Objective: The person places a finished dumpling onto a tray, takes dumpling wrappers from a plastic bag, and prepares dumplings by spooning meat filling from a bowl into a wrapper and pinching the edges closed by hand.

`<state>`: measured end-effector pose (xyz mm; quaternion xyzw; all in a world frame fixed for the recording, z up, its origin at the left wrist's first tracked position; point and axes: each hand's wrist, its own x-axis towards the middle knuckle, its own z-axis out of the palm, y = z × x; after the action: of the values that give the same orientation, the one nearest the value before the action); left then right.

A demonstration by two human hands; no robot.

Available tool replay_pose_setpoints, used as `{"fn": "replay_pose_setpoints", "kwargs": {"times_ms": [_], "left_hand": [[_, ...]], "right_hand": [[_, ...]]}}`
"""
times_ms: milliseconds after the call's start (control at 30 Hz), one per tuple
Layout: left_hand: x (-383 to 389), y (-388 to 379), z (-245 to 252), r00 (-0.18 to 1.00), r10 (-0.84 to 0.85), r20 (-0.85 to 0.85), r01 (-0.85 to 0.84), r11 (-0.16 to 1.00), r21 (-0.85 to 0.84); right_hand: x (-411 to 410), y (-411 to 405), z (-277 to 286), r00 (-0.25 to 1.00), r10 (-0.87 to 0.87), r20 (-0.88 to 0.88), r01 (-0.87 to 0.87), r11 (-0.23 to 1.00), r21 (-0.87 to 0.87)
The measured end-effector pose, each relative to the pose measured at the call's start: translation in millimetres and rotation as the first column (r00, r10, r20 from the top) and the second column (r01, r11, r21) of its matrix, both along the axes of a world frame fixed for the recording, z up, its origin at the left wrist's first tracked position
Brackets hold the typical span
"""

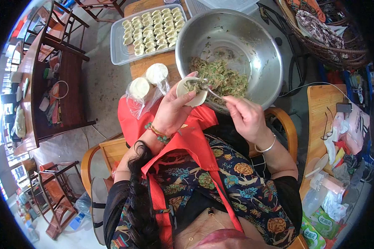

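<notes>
A round dumpling wrapper rests in my left hand, with the thumb over its edge. Some chopped green-and-brown filling lies on the wrapper. My right hand grips the handle of a metal spoon, whose bowl touches the filling on the wrapper. Beneath and beyond both hands is a large stainless steel basin, holding a mound of the same filling. To the left of my left hand, two stacks of round wrappers sit in a clear plastic bag.
A clear plastic tray with rows of folded dumplings stands on the wooden table. A wicker basket holds cloth at the upper right. At right, a wooden surface carries glasses and bags. Wooden chairs stand left.
</notes>
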<state>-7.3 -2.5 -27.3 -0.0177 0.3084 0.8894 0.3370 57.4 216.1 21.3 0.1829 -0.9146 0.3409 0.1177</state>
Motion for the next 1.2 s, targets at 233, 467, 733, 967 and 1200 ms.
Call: {"fn": "replay_pose_setpoints", "kwargs": {"times_ms": [233,467,733,967,1200], "left_hand": [[-1,-6,4,0.997,0.069,0.018,-0.071,0.993,0.094],[2,-2,6,0.993,0.078,0.083,-0.087,0.99,0.113],[3,-1,4,0.992,0.114,0.057,-0.117,0.992,0.052],[2,-2,9,0.993,0.102,0.06,-0.108,0.989,0.101],[2,-1,5,0.986,0.135,0.098,-0.141,0.988,0.067]], "right_hand": [[-1,9,27,0.98,-0.079,0.184,0.118,0.971,-0.21],[-3,4,28,0.975,-0.047,0.219,0.081,0.986,-0.148],[-7,3,47,0.975,-0.056,0.217,0.083,0.99,-0.114],[-14,-4,43,0.983,-0.039,0.177,0.063,0.989,-0.136],[-19,-9,38,0.975,-0.032,0.221,0.054,0.994,-0.095]]}}
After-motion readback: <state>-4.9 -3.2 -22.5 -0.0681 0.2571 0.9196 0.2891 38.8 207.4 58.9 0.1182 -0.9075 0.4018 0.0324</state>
